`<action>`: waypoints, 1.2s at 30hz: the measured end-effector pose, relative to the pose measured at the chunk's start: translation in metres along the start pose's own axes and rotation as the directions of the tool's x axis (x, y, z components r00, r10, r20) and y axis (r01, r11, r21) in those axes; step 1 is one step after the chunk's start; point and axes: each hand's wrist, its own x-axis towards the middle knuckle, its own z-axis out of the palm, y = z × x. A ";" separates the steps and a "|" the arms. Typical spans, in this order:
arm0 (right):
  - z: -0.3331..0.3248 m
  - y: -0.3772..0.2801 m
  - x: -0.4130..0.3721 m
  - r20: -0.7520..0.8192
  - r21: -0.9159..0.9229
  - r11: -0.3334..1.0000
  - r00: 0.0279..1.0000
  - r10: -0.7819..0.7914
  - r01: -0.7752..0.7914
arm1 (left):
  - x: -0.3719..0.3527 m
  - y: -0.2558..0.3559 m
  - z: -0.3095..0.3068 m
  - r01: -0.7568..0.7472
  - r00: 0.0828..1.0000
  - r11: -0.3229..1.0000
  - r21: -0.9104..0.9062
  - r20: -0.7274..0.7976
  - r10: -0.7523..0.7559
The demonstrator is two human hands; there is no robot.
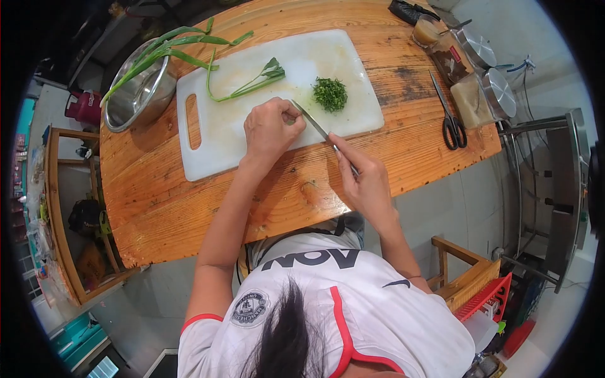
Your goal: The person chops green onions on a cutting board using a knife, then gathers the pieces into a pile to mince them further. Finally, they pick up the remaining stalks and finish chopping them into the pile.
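Table of bare wood bears a white cutting board, where chopping looks to be in hand. Beside the board sits a steel bowl, long stalks across its rim. The left hand curls its fingers in; whether they pinch anything cannot be told. The right hand closes round a knife, its tip just beside those fingers, which a further cut would need kept clear. Scissors lie well apart. A leafy sprig and chopped greens rest on the board.
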 end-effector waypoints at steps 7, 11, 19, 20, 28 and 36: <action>0.019 0.007 0.013 0.020 -0.118 0.990 0.997 -0.074 0.076 | 0.000 -0.001 -0.001 -0.035 0.999 0.999 0.014 0.010 0.035; 0.008 0.004 0.017 0.007 -0.020 1.000 1.000 -0.003 0.003 | 0.001 0.001 -0.006 -0.005 1.000 1.000 0.000 0.021 0.005; 0.011 0.004 0.004 -0.002 -0.051 0.998 0.999 -0.039 0.039 | 0.000 0.000 -0.004 0.046 0.999 0.999 -0.017 0.027 -0.046; 0.011 0.003 0.004 0.000 -0.046 0.998 0.999 -0.041 0.041 | -0.001 -0.001 -0.004 0.037 0.999 0.999 -0.014 0.022 -0.037; 0.009 0.001 0.006 0.027 -0.064 0.997 0.998 -0.051 0.053 | 0.000 0.004 -0.005 0.088 0.996 0.995 -0.042 0.038 -0.086; 0.020 0.005 0.021 0.004 -0.040 0.999 1.000 -0.018 0.018 | -0.002 0.001 -0.006 0.034 0.999 0.999 -0.038 0.012 -0.034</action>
